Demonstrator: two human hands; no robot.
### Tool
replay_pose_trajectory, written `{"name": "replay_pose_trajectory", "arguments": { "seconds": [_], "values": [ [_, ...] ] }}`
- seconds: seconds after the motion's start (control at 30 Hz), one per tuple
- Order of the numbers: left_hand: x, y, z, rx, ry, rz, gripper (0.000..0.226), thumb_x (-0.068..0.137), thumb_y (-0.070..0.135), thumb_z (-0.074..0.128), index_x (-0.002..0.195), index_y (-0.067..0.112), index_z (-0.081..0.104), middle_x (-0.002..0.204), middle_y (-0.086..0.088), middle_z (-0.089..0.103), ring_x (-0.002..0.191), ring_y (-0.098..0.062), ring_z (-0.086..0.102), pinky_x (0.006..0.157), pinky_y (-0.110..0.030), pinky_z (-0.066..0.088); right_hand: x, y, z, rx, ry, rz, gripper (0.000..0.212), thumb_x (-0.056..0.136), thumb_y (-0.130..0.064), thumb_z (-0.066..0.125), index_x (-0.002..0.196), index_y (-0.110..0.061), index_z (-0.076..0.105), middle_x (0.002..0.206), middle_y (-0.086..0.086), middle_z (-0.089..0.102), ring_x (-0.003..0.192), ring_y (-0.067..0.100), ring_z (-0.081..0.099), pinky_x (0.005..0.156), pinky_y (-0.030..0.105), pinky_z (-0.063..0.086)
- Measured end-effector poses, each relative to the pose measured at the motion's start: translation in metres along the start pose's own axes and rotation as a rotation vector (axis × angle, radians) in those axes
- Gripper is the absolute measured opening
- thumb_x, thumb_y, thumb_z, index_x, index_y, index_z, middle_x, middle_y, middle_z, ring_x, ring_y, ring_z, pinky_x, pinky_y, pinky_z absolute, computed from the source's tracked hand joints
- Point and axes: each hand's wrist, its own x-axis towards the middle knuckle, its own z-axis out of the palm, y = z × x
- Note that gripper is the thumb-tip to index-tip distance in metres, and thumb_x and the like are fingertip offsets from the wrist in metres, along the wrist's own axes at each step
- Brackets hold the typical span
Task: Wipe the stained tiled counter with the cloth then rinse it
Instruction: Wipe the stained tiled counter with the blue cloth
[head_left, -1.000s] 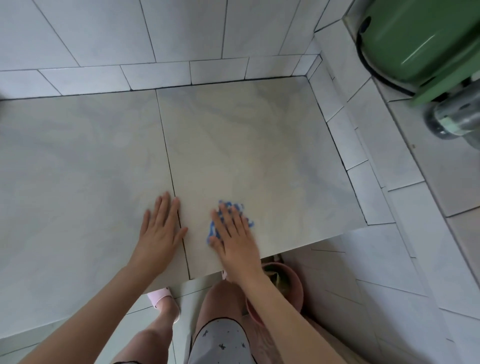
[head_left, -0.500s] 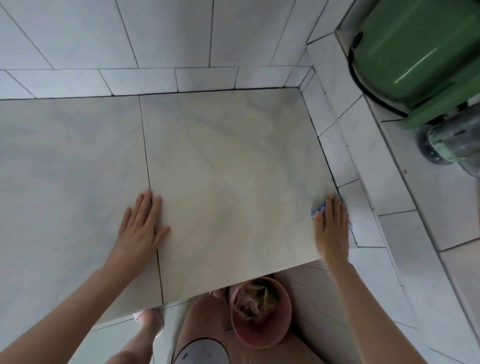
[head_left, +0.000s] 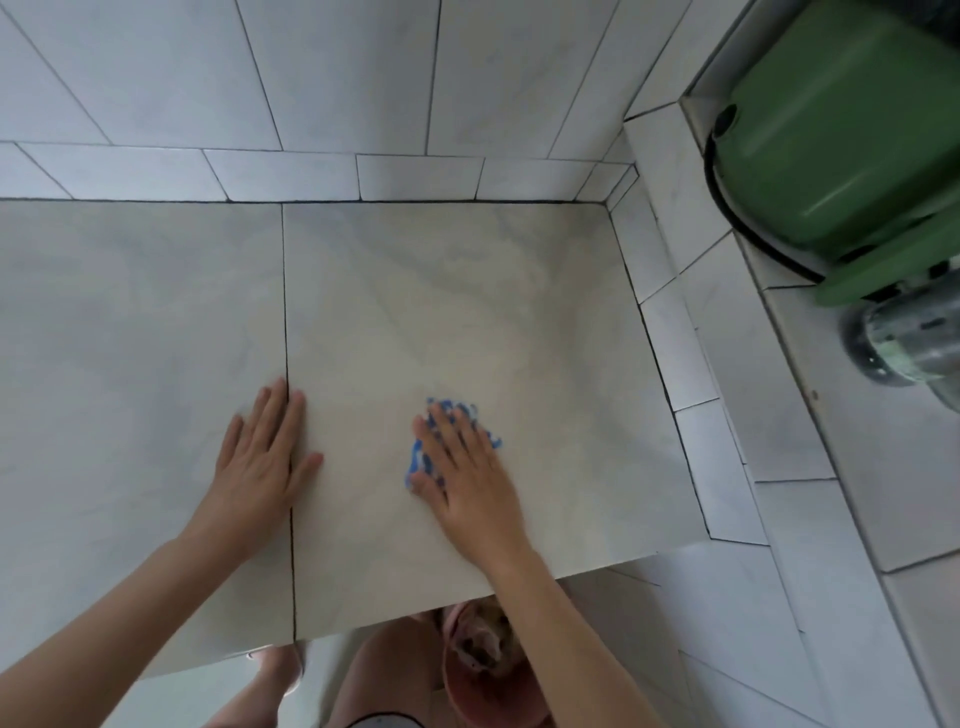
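A pale grey tiled counter (head_left: 467, 291) fills the middle of the head view, with a dark grout line running front to back. My right hand (head_left: 462, 467) lies flat with straight fingers on a blue and white cloth (head_left: 457, 410), pressing it onto the right tile near the front edge. Most of the cloth is hidden under the palm. My left hand (head_left: 265, 452) rests flat on the counter, fingers straight, across the grout line to the left of the cloth. I see no distinct stain on the tiles.
Tiled walls rise behind and to the right of the counter. A green tank-like container (head_left: 841, 135) and a metal fitting (head_left: 904, 343) sit on the raised ledge at the right. Below the front edge stands a pink bucket (head_left: 488, 670) beside my legs.
My right hand has slid the cloth from the counter's right edge back leftward toward the middle of the tile. The left hand has stayed on the grout line.
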Motion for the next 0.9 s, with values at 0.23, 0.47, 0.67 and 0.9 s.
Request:
{"name": "replay_pose_trajectory", "arguments": {
  "seconds": [0.23, 0.47, 0.67, 0.9],
  "values": [
    [0.000, 0.002, 0.002, -0.001, -0.003, 0.008, 0.079, 0.085, 0.058, 0.014, 0.147, 0.011, 0.006, 0.154, 0.002, -0.003, 0.136, 0.005, -0.023, 0.107, -0.016, -0.021, 0.011, 0.152, -0.060, -0.032, 0.123, 0.463, 0.071, 0.089, -0.053, 0.012, 0.148, -0.014, 0.023, 0.157, 0.007, 0.016, 0.145, 0.025, 0.010, 0.118, 0.035, 0.007],
    [-0.001, 0.004, 0.003, 0.014, 0.013, -0.002, 0.074, 0.088, 0.052, 0.018, 0.147, 0.008, 0.009, 0.155, -0.003, 0.002, 0.139, -0.001, -0.017, 0.110, -0.020, -0.018, 0.061, 0.112, -0.032, -0.130, 0.161, 0.533, 0.054, 0.098, -0.032, 0.023, 0.141, -0.002, 0.037, 0.151, 0.021, 0.027, 0.139, 0.040, 0.024, 0.115, 0.051, 0.018],
    [-0.001, 0.006, 0.001, 0.015, 0.010, -0.003, 0.070, 0.091, 0.051, 0.021, 0.147, 0.009, 0.016, 0.154, -0.008, 0.012, 0.141, -0.003, -0.012, 0.112, -0.021, -0.014, 0.059, -0.019, 0.001, 0.003, 0.082, 0.037, 0.055, 0.095, -0.038, 0.035, 0.145, -0.013, 0.033, 0.153, 0.008, 0.028, 0.143, 0.024, 0.016, 0.116, 0.037, 0.008],
    [-0.003, 0.007, 0.000, 0.021, 0.024, -0.011, 0.071, 0.094, 0.056, 0.007, 0.148, 0.011, 0.013, 0.155, -0.006, 0.012, 0.143, -0.012, -0.002, 0.114, -0.027, -0.008, 0.069, 0.089, -0.033, -0.044, 0.072, 0.171, 0.059, 0.095, -0.045, 0.029, 0.144, -0.014, 0.034, 0.153, 0.007, 0.029, 0.143, 0.025, 0.021, 0.116, 0.037, 0.014]
  ]
}}
